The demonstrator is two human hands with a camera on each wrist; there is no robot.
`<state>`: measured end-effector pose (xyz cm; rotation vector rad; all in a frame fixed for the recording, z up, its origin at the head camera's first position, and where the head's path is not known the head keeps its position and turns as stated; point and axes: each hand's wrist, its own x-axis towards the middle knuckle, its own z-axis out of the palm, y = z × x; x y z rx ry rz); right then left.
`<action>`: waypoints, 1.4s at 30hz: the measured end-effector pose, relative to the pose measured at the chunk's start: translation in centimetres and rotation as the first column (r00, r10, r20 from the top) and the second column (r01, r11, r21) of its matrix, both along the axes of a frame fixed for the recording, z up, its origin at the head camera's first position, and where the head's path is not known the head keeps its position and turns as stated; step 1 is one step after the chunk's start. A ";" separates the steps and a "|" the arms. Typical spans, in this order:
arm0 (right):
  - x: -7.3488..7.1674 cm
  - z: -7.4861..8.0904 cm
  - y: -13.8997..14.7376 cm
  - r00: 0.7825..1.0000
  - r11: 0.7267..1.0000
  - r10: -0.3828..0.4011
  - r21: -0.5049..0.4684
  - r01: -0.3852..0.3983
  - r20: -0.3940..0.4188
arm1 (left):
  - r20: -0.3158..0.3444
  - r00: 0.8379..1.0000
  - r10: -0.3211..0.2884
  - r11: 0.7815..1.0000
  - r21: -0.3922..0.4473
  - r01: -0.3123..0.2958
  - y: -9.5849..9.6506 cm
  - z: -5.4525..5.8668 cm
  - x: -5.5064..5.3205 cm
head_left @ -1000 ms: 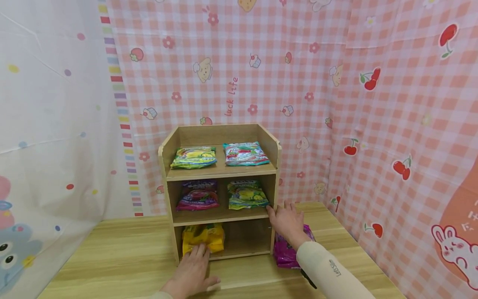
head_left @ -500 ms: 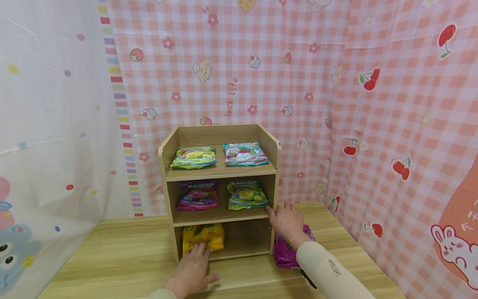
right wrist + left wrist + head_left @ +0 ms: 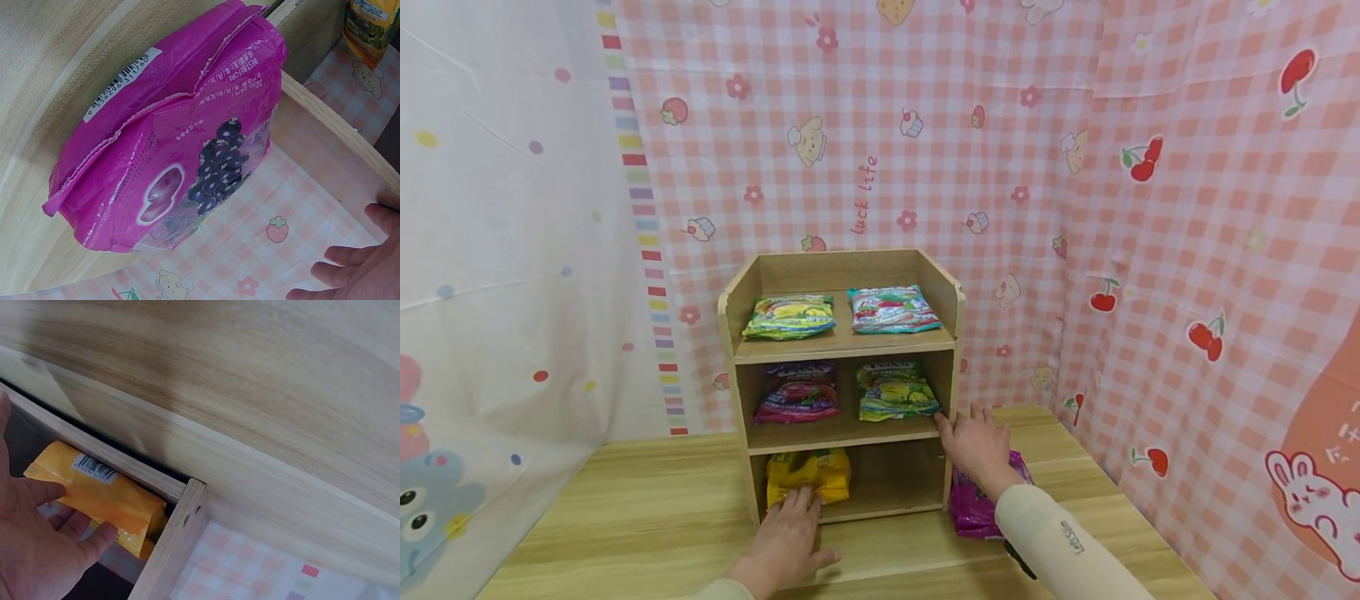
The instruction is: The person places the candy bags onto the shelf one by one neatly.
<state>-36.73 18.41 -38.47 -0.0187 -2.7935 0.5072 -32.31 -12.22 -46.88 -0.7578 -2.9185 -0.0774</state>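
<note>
A small wooden three-level shelf (image 3: pixel 842 435) stands on the table. In its bottom level, at the left, lies a yellow candy bag (image 3: pixel 808 473). My left hand (image 3: pixel 781 542) touches the front of that bag with fingers spread; the left wrist view shows the fingertips against the yellow wrapper (image 3: pixel 106 494), not curled round it. My right hand (image 3: pixel 979 442) is at the shelf's right side panel, its thumb by the front edge and its fingers extended. Below that hand, on the table beside the shelf, is a purple bag with a grape picture (image 3: pixel 175 137), partly hidden by the forearm in the head view.
On the top level lie a yellow-green bag (image 3: pixel 790 317) and a teal-and-white bag (image 3: pixel 892 309). The middle level holds a dark purple bag (image 3: pixel 799 393) and another yellow-green bag (image 3: pixel 895 392). A checked curtain (image 3: pixel 865 125) hangs behind the table (image 3: pixel 625 517).
</note>
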 end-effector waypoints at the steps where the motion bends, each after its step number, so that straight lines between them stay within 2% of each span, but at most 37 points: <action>1: 0.0 0.0 0.0 1.000 1.000 0.000 -0.001 0.000 0.000 | 0.001 1.000 0.000 1.000 0.002 0.000 0.0 0.0 0.0; 7: 0.1 0.1 0.0 1.000 1.000 0.002 0.004 -0.002 0.004 | -0.020 1.000 0.007 1.000 0.015 -0.006 -0.2 0.5 0.3; 12: 0.1 -0.1 0.0 1.000 1.000 -0.001 0.001 0.001 0.001 | -0.143 0.990 0.011 0.999 0.038 -0.006 -0.6 1.0 0.5; 16: -0.2 -0.3 0.0 1.000 1.000 -0.010 -0.002 0.010 0.002 | -0.266 0.964 0.022 0.996 0.085 0.000 -1.1 1.6 0.5; 21: -0.3 -0.4 0.0 1.000 1.000 -0.012 -0.003 0.012 0.002 | -0.389 0.919 0.064 0.989 0.148 -0.006 -1.9 2.6 0.5; 23: -0.3 -0.4 0.0 1.000 1.000 -0.011 0.000 0.011 -0.002 | -0.444 0.892 0.086 0.984 0.180 -0.005 -2.3 3.0 0.6; 26: -0.4 -0.3 0.0 1.000 1.000 -0.010 0.002 0.010 -0.006 | -0.539 0.833 0.120 0.968 0.250 0.022 -2.9 3.4 0.5; 29: -0.4 -0.3 0.0 1.000 1.000 -0.008 -0.003 0.008 -0.005 | -0.643 0.750 0.155 0.941 0.327 0.086 -3.7 3.8 0.1; 32: -0.4 -0.3 0.0 1.000 1.000 -0.006 -0.010 0.006 -0.003 | -0.715 0.667 0.208 0.907 0.397 0.143 -4.4 4.3 -0.3; 33: -0.3 -0.3 0.0 1.000 1.000 -0.006 -0.011 0.006 -0.002 | -0.726 0.647 0.233 0.897 0.418 0.146 -4.6 4.5 -0.5; 34: -0.3 -0.3 0.0 1.000 1.000 -0.006 -0.012 0.006 -0.001 | -0.728 0.634 0.263 0.886 0.443 0.140 -4.8 4.7 -0.6; 36: -0.3 -0.3 0.0 1.000 1.000 -0.005 -0.014 0.005 0.002 | -0.701 0.633 0.329 0.858 0.501 0.109 -5.1 5.2 -0.8; 37: -0.3 -0.3 0.0 1.000 1.000 -0.005 -0.015 0.005 0.003 | -0.674 0.645 0.360 0.843 0.532 0.084 -5.3 5.4 -0.9; 38: -0.2 -0.3 0.0 1.000 1.000 -0.005 -0.015 0.005 0.004 | -0.639 0.662 0.393 0.826 0.562 0.052 -5.5 5.6 -0.9; 41: -0.2 -0.2 0.0 1.000 1.000 -0.004 -0.015 0.004 0.007 | -0.493 0.737 0.463 0.770 0.636 -0.059 -6.0 6.3 -1.1; 42: -0.2 -0.2 0.0 1.000 1.000 -0.003 -0.015 0.004 0.009 | -0.445 0.760 0.474 0.758 0.645 -0.095 -6.2 6.5 -1.3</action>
